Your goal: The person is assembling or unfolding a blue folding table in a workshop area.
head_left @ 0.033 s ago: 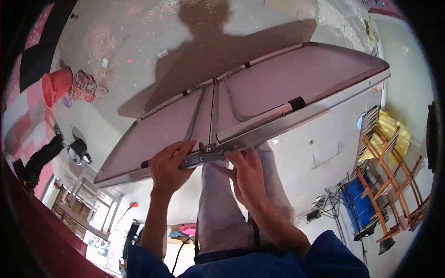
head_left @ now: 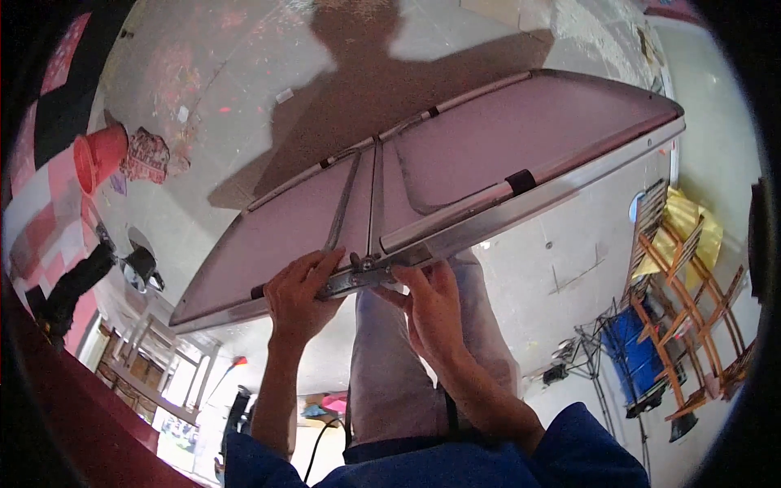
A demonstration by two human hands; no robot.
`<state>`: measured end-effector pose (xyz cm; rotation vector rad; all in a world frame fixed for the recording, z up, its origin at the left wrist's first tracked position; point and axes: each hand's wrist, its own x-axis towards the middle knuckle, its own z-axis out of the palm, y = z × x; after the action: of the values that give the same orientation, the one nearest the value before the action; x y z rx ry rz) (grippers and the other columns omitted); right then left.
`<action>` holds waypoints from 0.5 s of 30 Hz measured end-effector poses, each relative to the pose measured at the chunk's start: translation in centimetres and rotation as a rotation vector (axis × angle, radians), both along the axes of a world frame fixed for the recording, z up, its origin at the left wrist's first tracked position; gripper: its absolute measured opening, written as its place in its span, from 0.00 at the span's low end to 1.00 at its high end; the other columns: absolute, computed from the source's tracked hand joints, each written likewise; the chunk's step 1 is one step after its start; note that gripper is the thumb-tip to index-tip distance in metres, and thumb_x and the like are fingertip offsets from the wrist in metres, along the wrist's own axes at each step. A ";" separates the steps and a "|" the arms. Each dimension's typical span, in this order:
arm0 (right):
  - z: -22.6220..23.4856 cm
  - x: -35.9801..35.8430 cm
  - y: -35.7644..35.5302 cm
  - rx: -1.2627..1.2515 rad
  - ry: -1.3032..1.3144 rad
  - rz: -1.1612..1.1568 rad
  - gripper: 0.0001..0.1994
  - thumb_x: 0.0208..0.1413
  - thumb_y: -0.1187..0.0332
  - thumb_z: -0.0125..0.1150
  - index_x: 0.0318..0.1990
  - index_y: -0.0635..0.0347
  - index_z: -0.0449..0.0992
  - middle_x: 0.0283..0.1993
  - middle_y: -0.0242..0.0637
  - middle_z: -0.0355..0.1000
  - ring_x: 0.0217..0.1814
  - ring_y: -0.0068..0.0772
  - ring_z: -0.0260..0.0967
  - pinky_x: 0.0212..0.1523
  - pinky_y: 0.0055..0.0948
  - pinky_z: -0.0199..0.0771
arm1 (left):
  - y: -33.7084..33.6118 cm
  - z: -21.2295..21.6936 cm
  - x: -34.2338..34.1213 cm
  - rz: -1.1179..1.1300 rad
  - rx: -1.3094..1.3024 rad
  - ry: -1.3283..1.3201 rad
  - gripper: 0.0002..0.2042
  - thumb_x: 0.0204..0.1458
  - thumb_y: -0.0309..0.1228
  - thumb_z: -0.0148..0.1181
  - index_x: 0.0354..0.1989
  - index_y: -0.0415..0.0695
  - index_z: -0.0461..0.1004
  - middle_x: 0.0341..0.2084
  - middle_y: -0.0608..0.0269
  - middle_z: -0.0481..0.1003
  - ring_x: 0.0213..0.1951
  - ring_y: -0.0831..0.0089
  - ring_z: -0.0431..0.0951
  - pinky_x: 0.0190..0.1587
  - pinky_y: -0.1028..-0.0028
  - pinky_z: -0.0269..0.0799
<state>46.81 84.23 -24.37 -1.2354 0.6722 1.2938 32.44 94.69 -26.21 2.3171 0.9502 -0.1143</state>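
Observation:
A folding table (head_left: 521,142) stands on edge before me, partly folded, its pale pinkish underside with metal legs facing up. A centre seam joins its two halves, and silver rim runs along the near edge. At that seam sits a grey handle (head_left: 351,282) beside a small metal latch (head_left: 367,261). My left hand (head_left: 301,297) wraps round the table edge at the handle's left end, fingertips over the rim. With thumb and fingers closed, my right hand (head_left: 431,305) grips the edge just right of the latch. Some fingertips are hidden behind the rim.
On the left are a red bucket (head_left: 101,156) and a patterned cloth bundle (head_left: 146,154). Wooden folding chairs (head_left: 683,301), a yellow sheet (head_left: 695,236), a blue container (head_left: 630,354) and black stands (head_left: 592,358) crowd the right. A pale chair (head_left: 163,358) is at lower left.

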 end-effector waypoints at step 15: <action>0.0 -3.3 -6.1 -0.005 0.010 -0.141 0.15 0.56 0.81 0.49 0.52 0.69 0.65 0.49 0.43 0.70 0.51 0.35 0.71 0.55 0.37 0.75 | -6.4 -0.4 -1.7 -0.012 -0.087 0.098 0.18 0.41 0.27 0.66 0.44 0.47 0.77 0.38 0.57 0.78 0.39 0.61 0.80 0.40 0.66 0.76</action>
<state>43.48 78.12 -24.38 -1.1650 0.7565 1.1823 30.71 88.30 -26.63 2.2546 0.9604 -0.2708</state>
